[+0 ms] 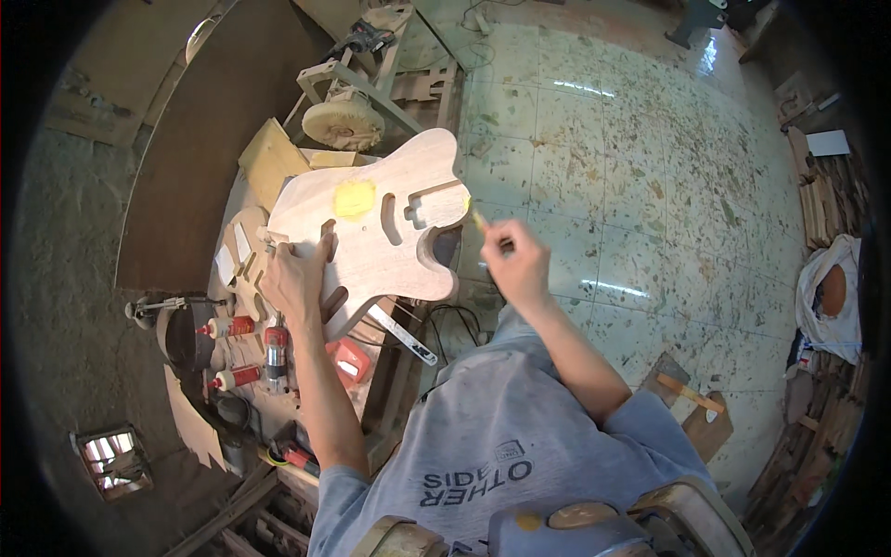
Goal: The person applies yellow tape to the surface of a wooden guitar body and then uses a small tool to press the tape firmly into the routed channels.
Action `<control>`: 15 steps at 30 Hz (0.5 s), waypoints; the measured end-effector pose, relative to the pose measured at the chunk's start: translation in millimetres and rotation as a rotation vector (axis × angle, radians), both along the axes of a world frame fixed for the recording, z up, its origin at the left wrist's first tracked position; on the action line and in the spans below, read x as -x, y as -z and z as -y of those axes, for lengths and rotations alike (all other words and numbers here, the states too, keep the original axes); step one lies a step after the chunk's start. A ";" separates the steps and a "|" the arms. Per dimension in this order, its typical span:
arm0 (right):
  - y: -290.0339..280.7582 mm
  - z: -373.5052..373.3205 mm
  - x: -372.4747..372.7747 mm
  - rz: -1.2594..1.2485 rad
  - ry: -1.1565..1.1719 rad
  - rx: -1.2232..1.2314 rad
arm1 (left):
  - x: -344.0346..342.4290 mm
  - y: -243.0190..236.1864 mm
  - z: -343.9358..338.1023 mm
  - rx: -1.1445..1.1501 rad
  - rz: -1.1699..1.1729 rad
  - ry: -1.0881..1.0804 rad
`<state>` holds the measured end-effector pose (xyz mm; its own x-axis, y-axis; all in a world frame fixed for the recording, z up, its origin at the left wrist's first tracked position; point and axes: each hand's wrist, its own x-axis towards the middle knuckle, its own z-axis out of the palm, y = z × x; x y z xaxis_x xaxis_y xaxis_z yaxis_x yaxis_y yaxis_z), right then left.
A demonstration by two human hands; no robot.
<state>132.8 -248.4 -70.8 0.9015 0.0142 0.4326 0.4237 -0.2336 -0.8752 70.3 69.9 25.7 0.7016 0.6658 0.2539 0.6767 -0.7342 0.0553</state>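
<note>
Now we count two hands (pixel 295 283) (pixel 517 265), one held guitar body (pixel 367 249), two red-tipped bottles (pixel 229 327) (pixel 236 377) on the bench (pixel 269 406), one buffing wheel (pixel 342 125)!

My left hand (pixel 295 283) grips the guitar body (pixel 371 260) at its left edge, forearm reaching up to it. My right hand (pixel 518 265) just right of it, fingers curled in pinch, elbow bent.

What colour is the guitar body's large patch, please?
The large patch is yellow, seen in the head view.
</note>
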 end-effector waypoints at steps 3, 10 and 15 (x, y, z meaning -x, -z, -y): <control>-10.9 4.0 -29.0 -0.113 0.060 -0.099 | 0.9 1.2 0.8 -0.003 0.010 0.002; -1.8 -2.0 -18.7 -0.068 -0.066 -0.072 | -2.7 -0.7 3.6 0.029 0.014 -0.006; -4.5 -0.9 7.7 0.143 -0.132 -0.007 | -3.2 -6.2 5.1 0.038 -0.047 -0.045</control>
